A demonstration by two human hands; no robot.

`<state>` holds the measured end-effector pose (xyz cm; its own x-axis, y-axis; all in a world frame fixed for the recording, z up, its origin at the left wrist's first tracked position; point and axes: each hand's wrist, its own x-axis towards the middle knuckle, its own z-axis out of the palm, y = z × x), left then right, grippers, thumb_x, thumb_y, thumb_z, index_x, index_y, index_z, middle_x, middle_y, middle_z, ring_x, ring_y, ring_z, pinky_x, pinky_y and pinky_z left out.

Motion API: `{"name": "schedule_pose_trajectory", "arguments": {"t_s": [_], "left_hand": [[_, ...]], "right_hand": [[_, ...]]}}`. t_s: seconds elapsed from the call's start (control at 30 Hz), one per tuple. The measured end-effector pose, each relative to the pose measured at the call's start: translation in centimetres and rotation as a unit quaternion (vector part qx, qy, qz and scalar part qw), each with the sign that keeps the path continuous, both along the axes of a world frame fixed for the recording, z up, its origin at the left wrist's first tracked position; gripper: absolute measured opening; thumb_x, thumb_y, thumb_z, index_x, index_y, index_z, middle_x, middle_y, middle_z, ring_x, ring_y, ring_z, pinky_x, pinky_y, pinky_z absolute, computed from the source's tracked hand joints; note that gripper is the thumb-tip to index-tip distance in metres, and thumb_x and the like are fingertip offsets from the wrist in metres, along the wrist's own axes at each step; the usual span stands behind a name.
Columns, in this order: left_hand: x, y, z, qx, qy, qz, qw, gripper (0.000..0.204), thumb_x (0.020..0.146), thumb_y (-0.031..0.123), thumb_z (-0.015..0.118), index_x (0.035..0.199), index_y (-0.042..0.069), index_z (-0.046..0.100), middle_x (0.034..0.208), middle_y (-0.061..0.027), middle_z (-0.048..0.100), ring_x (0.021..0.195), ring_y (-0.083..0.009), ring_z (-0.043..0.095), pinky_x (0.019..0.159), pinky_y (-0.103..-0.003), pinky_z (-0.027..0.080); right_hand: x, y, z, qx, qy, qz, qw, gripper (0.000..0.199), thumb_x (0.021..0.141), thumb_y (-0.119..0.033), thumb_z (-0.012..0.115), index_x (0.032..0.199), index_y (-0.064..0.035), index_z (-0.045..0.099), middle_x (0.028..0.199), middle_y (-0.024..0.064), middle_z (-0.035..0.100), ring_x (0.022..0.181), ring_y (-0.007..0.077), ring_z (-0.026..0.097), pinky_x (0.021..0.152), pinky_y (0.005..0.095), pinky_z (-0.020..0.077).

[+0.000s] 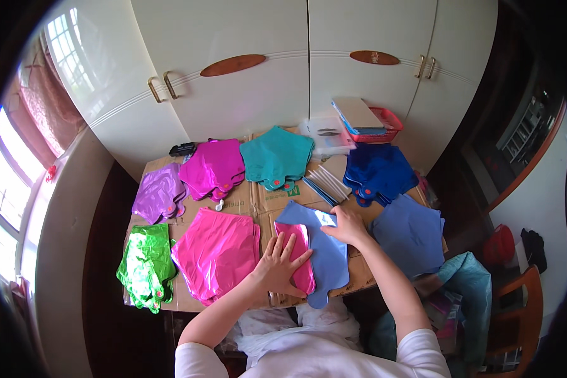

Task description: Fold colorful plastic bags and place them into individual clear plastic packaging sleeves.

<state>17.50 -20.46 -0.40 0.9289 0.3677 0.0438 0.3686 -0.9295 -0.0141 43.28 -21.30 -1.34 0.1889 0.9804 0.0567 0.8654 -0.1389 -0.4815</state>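
Note:
Folded on the table's near middle is a light blue foil balloon (329,261), flat and uninflated, with a rounded tab at its lower end. A narrow folded pink foil piece (304,272) lies over its left side. My left hand (280,263) rests flat on the pink piece, fingers spread. At the blue balloon's upper right edge, my right hand (346,225) has its thumb and fingers on the shiny foil, seemingly gripping it; the fingertips are partly hidden. Just beyond that hand lie several thin white and blue sticks (331,183).
Cardboard (261,217) covers the table. Around my hands lie stacks of flat foil balloons: pink (215,255), green (146,258), lilac (159,192), magenta (213,167), teal (277,156), dark blue (381,170) and light blue (409,233). A red basket (392,123) stands by the white cabinet (246,94).

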Motion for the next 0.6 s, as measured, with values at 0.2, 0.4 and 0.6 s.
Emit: {"name": "schedule_pose_trajectory", "arguments": {"t_s": [0.2, 0.4, 0.6], "left_hand": [[0.1, -0.3, -0.2, -0.008, -0.006, 0.007, 1.0, 0.107, 0.059, 0.086, 0.05, 0.145, 0.025, 0.032, 0.146, -0.0334, 0.018, 0.131, -0.0566, 0.021, 0.106, -0.062, 0.019], [0.2, -0.4, -0.3, -0.014, -0.01, 0.008, 1.0, 0.108, 0.059, 0.086, 0.051, 0.145, 0.024, 0.032, 0.146, -0.0334, 0.019, 0.131, -0.0572, 0.021, 0.105, -0.063, 0.02], [0.6, -1.1, -0.7, -0.025, 0.008, 0.047, 0.999, 0.112, 0.058, 0.087, 0.049, 0.147, 0.022, 0.027, 0.147, -0.0315, 0.019, 0.133, -0.0567, 0.016, 0.105, -0.065, 0.017]], "right_hand": [[1.5, 0.3, 0.0, -0.053, 0.132, 0.044, 0.989, 0.048, 0.073, -0.035, 0.073, 0.102, 0.0014, 0.062, 0.108, 0.0163, 0.063, 0.099, 0.0259, 0.06, 0.087, 0.0364, 0.0453], [0.9, -3.9, -2.0, 0.045, 0.379, -0.021, 0.924, 0.049, 0.077, -0.027, 0.072, 0.11, 0.0029, 0.051, 0.096, 0.0153, 0.067, 0.089, 0.0239, 0.065, 0.076, 0.0343, 0.0495], [-5.6, -8.3, 0.1, 0.085, -0.021, -0.077, 0.993, 0.05, 0.083, -0.021, 0.062, 0.121, 0.0027, 0.04, 0.103, 0.0269, 0.06, 0.082, 0.0423, 0.062, 0.069, 0.048, 0.0509]]}}
